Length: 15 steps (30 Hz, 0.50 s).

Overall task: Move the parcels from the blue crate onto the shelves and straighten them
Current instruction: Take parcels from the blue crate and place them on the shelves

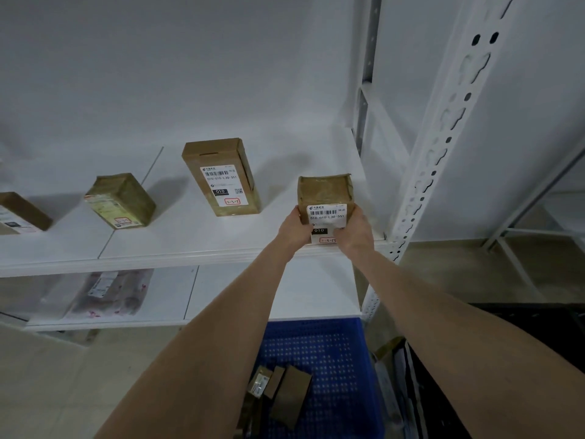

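Note:
A small brown cardboard parcel (326,194) with a white label stands at the right end of the upper white shelf (190,251), near its front edge. My left hand (292,228) grips its left side and my right hand (356,231) grips its right side. Along the same shelf stand a taller labelled parcel (221,177), a tilted parcel (122,201) and one cut off at the left edge (19,213). Below, the blue crate (332,350) holds several brown parcels (281,394) near its left side.
A white perforated shelf upright (443,131) rises just right of my hands. A soft plastic mailer (110,293) lies on the lower shelf. Another white rack (538,217) stands at the right. A dark container (443,391) sits right of the crate.

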{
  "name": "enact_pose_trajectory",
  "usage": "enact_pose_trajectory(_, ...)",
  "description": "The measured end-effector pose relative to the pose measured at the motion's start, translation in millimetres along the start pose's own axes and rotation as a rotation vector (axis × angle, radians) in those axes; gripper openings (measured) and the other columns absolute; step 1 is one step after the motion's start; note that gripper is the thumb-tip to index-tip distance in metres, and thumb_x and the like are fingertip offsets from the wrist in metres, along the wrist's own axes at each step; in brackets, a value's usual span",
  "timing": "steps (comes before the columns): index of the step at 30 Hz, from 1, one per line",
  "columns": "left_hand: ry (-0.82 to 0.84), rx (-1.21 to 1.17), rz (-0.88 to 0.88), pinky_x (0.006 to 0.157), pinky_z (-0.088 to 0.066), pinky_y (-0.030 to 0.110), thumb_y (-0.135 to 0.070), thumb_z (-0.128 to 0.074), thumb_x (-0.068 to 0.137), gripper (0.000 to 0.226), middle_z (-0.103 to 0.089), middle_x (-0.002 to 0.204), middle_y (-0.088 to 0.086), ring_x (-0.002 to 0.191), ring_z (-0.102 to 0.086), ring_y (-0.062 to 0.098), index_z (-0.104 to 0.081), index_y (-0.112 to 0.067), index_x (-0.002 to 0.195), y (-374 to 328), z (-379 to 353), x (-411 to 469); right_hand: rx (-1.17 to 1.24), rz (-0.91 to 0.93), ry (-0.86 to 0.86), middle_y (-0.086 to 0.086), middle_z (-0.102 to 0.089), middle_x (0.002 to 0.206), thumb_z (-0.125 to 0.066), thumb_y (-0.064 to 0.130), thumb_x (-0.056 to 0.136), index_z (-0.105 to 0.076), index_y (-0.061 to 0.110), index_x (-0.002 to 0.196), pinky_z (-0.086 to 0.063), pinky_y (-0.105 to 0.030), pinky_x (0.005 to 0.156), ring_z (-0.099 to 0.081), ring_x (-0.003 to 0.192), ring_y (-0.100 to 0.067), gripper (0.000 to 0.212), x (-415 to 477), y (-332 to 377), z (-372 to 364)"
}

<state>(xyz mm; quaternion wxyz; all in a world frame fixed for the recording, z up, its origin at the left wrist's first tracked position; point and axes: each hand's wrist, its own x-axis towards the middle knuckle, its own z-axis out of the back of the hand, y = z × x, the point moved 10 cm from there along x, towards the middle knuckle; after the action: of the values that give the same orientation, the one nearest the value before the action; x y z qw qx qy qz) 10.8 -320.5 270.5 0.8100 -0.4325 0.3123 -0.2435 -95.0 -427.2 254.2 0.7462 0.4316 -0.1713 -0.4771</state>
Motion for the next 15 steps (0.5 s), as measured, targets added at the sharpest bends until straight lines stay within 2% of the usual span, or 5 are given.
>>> enact_pose_trajectory(4, -0.13, 0.196, -0.037, 0.097, -0.041, 0.036, -0.016, -0.058, 0.091, 0.063, -0.04, 0.143, 0.013, 0.129, -0.044, 0.03, -0.027, -0.01, 0.146, -9.8, 20.4, -6.5, -0.16, 0.113, -0.113, -0.013, -0.03, 0.145, -0.071, 0.016, 0.082, -0.023, 0.014, 0.147, -0.041, -0.042, 0.101, -0.041, 0.127, -0.033, 0.081, -9.7, 22.4, 24.9)
enact_pose_trajectory(6, -0.255, 0.354, -0.157, 0.097, -0.041, 0.037, -0.013, -0.056, 0.09, 0.066, -0.032, 0.146, 0.012, 0.128, -0.042, 0.028, -0.023, -0.012, 0.148, -27.0, 38.2, -16.1, -0.331, 0.253, -0.176, -0.011, -0.023, 0.151, -0.069, 0.019, 0.083, -0.025, 0.018, 0.147, -0.036, -0.041, 0.105, -0.034, 0.132, -0.033, 0.078, -18.9, 44.6, 36.3)
enact_pose_trajectory(8, -0.344, 0.534, -0.344, 0.093, -0.045, 0.036, -0.006, -0.053, 0.088, 0.062, -0.034, 0.143, 0.008, 0.126, -0.042, 0.025, -0.03, -0.014, 0.145, -49.8, 46.7, -29.2, -0.493, 0.404, -0.197, -0.009, -0.02, 0.154, -0.063, 0.018, 0.087, -0.03, 0.021, 0.146, -0.035, -0.041, 0.106, -0.031, 0.133, -0.033, 0.068, -30.2, 67.4, 37.4)
enact_pose_trajectory(11, -0.295, 0.732, -0.518, 0.092, -0.048, 0.04, -0.002, -0.051, 0.086, 0.06, -0.035, 0.144, 0.004, 0.129, -0.037, 0.024, -0.036, -0.015, 0.143, -68.9, 34.9, -40.5, -0.634, 0.49, -0.159, -0.007, -0.018, 0.155, -0.054, 0.014, 0.091, -0.035, 0.026, 0.143, -0.033, -0.042, 0.106, -0.028, 0.135, -0.034, 0.057, -40.6, 84.4, 26.6)
enact_pose_trajectory(15, -0.205, 0.885, -0.532, 0.097, -0.044, 0.038, -0.006, -0.053, 0.088, 0.063, -0.024, 0.152, 0.004, 0.138, -0.026, 0.021, -0.029, -0.012, 0.146, -71.7, 18.0, -36.7, -0.725, 0.421, -0.109, -0.006, -0.016, 0.155, -0.055, 0.017, 0.091, -0.034, 0.027, 0.143, -0.042, -0.041, 0.098, -0.038, 0.125, -0.034, 0.057, -36.7, 82.1, 16.1)
